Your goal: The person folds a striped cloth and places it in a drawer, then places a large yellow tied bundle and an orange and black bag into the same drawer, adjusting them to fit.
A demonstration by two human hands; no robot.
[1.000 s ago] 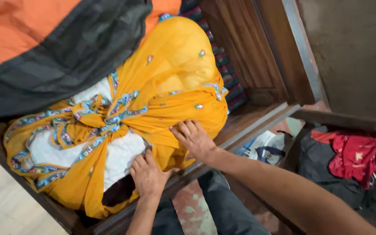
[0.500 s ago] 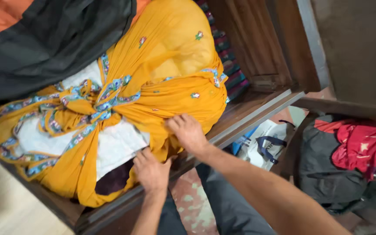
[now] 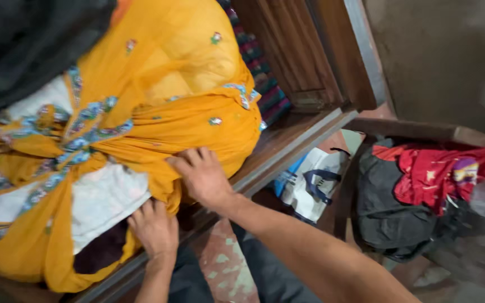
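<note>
Far left, a dark grey cloth point(image 3: 23, 50) hangs over the top of a big yellow cloth bundle point(image 3: 158, 112), knotted with a blue embroidered border and sitting on a wooden shelf point(image 3: 287, 146). White fabric point(image 3: 102, 196) shows through the wrap's gaps. The left hand point(image 3: 154, 230) presses flat against the bundle's lower edge, fingers spread on the white fabric, not clamped on anything. Just beside it, the right hand point(image 3: 203, 177) lies on the yellow wrap, fingers curled into a fold; whether it pinches the cloth is hard to tell. Further right, a white bag with blue handles point(image 3: 310, 185) lies below the shelf, then a black bag point(image 3: 388, 219) and a red cloth point(image 3: 439, 174).
</note>
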